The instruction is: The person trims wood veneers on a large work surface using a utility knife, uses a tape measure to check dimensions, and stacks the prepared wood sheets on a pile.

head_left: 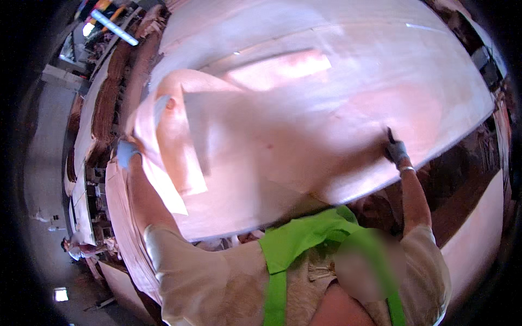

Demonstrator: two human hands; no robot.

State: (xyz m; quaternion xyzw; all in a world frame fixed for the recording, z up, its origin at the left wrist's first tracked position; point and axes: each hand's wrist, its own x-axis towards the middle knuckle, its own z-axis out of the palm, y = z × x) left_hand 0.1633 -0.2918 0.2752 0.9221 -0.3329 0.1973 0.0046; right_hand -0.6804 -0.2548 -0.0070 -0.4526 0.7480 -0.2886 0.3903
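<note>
A broad, pale pinkish wood veneer sheet (239,141) lies on the large flat surface before me. Along its left side, a narrower veneer strip (185,146) with a brown knot stands partly lifted and curled, blurred by motion. My left hand (129,153), in a grey-blue glove, is closed at the left edge of this strip; its fingertips are partly hidden. My right hand (397,152), gloved too, is over the right part of the surface. Its fingers are bent around a short dark thing (390,135), too small and blurred to name.
Another loose veneer piece (277,70) lies farther back on the surface. Stacked veneer sheets (109,98) line the left side, with more layers (128,217) below my left arm. A pale panel (478,228) leans at the right. A distant person (81,249) is at the far left.
</note>
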